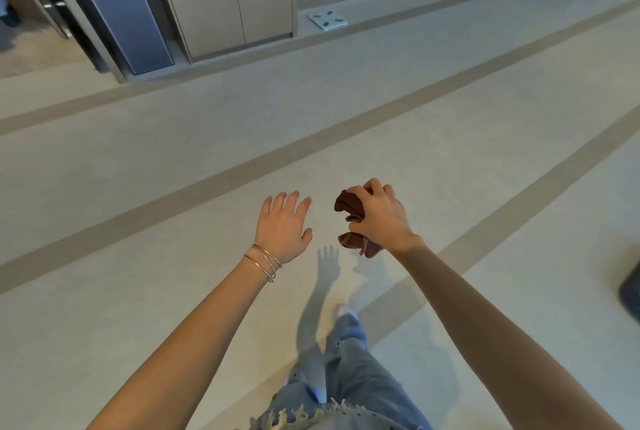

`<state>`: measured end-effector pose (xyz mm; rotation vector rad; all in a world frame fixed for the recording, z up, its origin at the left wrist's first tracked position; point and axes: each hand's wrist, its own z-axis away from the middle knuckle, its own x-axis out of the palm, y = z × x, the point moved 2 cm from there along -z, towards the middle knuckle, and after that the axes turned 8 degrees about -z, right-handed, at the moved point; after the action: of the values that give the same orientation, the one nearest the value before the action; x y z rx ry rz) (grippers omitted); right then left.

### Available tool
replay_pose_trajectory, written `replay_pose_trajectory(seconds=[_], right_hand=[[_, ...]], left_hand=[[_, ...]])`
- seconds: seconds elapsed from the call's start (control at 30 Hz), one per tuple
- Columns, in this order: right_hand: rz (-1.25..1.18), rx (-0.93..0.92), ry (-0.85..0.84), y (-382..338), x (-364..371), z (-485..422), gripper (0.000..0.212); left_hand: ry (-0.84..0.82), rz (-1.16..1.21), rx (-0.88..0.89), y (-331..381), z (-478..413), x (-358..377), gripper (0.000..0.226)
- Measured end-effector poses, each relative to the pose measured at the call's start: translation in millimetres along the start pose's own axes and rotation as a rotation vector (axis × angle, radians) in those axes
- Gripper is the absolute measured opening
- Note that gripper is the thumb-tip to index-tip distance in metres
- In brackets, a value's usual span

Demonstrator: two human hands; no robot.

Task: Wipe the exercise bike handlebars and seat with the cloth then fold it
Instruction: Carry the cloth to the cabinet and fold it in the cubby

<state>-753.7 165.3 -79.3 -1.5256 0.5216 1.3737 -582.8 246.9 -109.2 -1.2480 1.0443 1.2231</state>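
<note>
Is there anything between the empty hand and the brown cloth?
No. In the head view only bare floor shows between the open left hand and the cloth bunched in the right hand.

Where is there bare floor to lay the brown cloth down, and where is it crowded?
Bare floor lies ahead of both hands, between the grey stripes, up to the cabinets. Another patch lies beside the white scale. The right hand grips the cloth; the left hand is open. Crowded: only the legs below.
</note>
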Motion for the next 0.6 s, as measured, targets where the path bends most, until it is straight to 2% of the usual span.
replay_pose_trajectory(seconds=[0.27,0.6], right_hand=[[-0.023,0.006,-0.07,33.0,-9.5,-102.2,0.055],[0.002,-0.102,-0.042,68.8,-61.0,-250.5,0.055]], left_hand=[[-0.03,0.013,-0.054,-17.2,-98.1,7.1,0.061],[0.003,0.008,-0.128,-22.5,-249.2,-24.5,0.061]])
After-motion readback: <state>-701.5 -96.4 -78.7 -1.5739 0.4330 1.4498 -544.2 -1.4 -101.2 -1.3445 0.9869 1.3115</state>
